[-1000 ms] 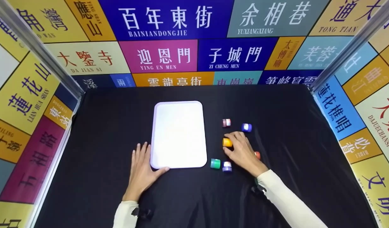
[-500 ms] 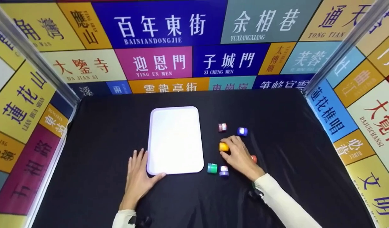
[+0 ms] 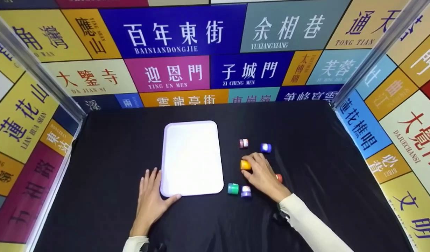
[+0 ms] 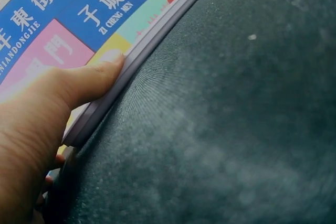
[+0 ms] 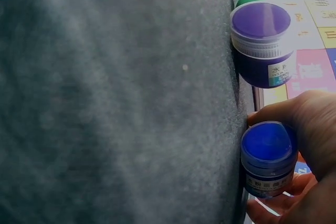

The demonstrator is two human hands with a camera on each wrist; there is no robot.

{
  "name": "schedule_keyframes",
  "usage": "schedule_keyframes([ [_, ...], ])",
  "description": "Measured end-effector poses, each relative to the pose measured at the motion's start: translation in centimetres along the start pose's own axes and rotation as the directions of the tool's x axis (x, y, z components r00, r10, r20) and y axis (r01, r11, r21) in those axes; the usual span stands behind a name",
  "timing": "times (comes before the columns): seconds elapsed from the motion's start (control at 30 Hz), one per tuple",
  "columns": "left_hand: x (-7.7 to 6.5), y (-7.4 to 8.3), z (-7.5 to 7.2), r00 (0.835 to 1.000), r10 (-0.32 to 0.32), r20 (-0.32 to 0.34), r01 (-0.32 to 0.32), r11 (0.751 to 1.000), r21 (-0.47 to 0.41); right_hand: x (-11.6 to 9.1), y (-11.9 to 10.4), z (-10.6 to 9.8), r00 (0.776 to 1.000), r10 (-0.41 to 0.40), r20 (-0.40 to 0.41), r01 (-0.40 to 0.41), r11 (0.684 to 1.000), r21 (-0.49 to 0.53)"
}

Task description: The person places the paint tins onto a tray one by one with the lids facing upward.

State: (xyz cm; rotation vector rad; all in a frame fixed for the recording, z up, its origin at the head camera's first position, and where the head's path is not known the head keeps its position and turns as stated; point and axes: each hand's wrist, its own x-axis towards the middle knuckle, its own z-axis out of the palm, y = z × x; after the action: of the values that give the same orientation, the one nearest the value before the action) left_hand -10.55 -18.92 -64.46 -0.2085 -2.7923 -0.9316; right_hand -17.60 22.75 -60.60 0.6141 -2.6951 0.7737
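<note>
A white board (image 3: 192, 157) with a pale purple rim lies on the black cloth. My left hand (image 3: 150, 203) rests at its near left corner, fingers straight along the left edge and thumb on the near edge. In the left wrist view the thumb (image 4: 92, 82) touches the rim. To the right of the board, my right hand (image 3: 262, 173) holds an orange-yellow paint jar (image 3: 245, 165) with curled fingers and thumb. A blue-lidded paint jar (image 5: 269, 156) shows in front of this hand in the right wrist view; the orange jar is mostly hidden there.
A dark red jar (image 3: 243, 143) and a blue-purple jar (image 3: 266, 148) lie beyond the right hand. Nearer lie a green jar (image 3: 232, 188) and a purple jar (image 3: 246, 191). A red jar (image 3: 279, 177) is partly covered by the right hand. Sign-covered walls (image 3: 166, 73) enclose the table.
The head view has tilted, so the whole scene sits lower and slightly left. Both hands, the board and the jars keep their places relative to one another.
</note>
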Motion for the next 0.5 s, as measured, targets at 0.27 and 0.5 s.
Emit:
schedule_keyframes([
  [0.27,0.2,0.2,0.2,1.0,-0.004,0.004,0.004,1.0,-0.003,0.8,-0.5,-0.5,0.998,0.06,0.036,-0.06,0.998,-0.009],
  [0.5,-0.3,-0.1,0.3,0.998,0.034,-0.045,-0.034,0.999,0.01,1.4,-1.4,0.0,0.999,0.043,0.019,-0.043,0.999,0.006],
])
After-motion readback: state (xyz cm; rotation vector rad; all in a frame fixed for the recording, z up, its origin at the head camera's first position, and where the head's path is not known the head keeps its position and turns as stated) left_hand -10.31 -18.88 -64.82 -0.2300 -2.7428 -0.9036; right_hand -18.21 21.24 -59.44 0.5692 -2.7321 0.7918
